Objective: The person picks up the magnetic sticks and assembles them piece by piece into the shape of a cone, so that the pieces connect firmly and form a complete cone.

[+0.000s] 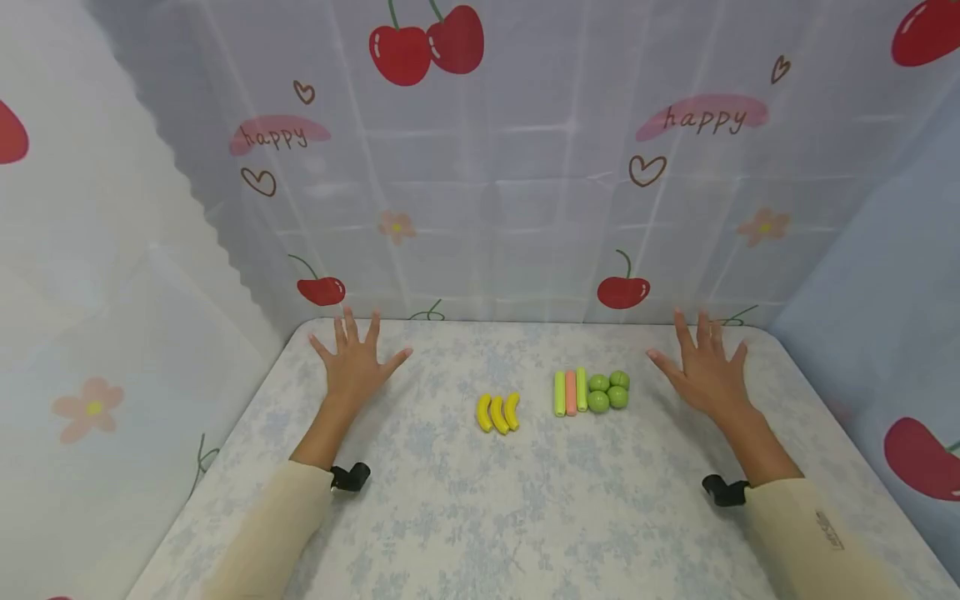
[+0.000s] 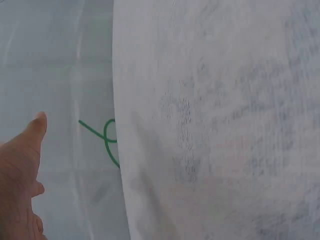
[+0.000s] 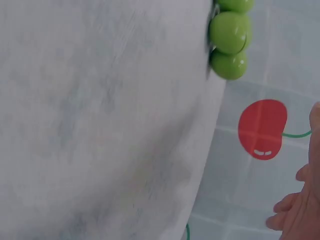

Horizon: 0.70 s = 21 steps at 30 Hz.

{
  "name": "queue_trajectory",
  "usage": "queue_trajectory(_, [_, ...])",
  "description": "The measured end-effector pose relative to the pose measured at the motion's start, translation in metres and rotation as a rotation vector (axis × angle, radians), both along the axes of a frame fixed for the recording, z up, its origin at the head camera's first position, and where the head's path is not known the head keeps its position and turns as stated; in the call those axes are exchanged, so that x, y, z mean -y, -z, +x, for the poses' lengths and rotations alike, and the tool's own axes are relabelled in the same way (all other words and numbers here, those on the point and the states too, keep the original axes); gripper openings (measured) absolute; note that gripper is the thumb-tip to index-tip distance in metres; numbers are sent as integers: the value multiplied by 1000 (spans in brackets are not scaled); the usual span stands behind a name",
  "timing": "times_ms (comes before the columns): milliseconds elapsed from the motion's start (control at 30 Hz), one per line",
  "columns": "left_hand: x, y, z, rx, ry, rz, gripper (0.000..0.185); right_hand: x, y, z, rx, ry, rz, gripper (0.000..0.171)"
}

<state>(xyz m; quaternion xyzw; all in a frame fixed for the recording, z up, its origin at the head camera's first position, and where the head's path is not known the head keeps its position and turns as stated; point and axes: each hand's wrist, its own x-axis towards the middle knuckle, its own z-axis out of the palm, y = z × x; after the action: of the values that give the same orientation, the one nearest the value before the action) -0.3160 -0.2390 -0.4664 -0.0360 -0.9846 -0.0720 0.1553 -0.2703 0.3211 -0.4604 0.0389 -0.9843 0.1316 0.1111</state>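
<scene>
Fingers of our left hand are spreading flat and released on the surface, and our right hand is lying the same way, grasping nothing. Between them we are seeing three yellow bananas, three pastel sticks and four green balls, the balls sitting near our right hand. We are judging this a resting pose with no piece taken up; a next move would call for reaching inward to the nearest piece.
</scene>
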Motion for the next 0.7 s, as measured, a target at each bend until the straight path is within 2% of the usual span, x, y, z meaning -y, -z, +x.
queue_trajectory(200, [-20,-1,20,14,46,31,88,14,-2,12,72,-47,-162,87])
queue_trajectory(400, [-42,6,38,41,107,79,65,28,-2,23,95,-94,-250,83])
queue_trajectory(533, [-58,10,49,69,138,95,57,37,-1,29,60,-108,-248,69])
queue_trajectory(700, [-82,13,58,144,186,187,50,45,0,35,42,-126,-230,45])
